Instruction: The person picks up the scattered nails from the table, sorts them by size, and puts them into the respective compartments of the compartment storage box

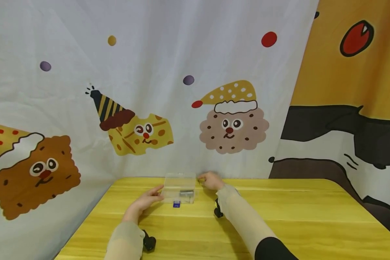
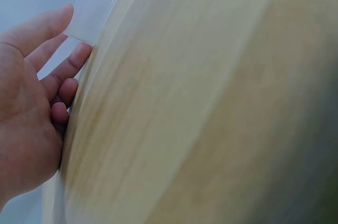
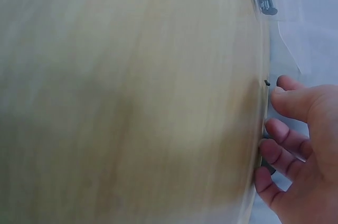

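A clear plastic box [image 1: 169,195] with a raised clear lid [image 1: 180,180] stands near the table's back edge. My left hand [image 1: 146,200] holds the box at its left side, and in the left wrist view the thumb [image 2: 62,20] and fingertips are at its corner. A silvery metal piece [image 1: 186,193] lies in the right part of the box. Just in front sits a small blue item [image 1: 176,204]. To the right of the box, my right hand [image 1: 212,180] pinches a tiny dark piece [image 3: 267,82] between thumb and index finger; its kind cannot be made out.
The yellow wood-grain table [image 1: 279,213] stretches to both sides and toward me. Right behind it hangs a curtain [image 1: 185,151] printed with cartoon snacks. Each wrist wears a black camera, the left one [image 1: 148,242] low over the tabletop.
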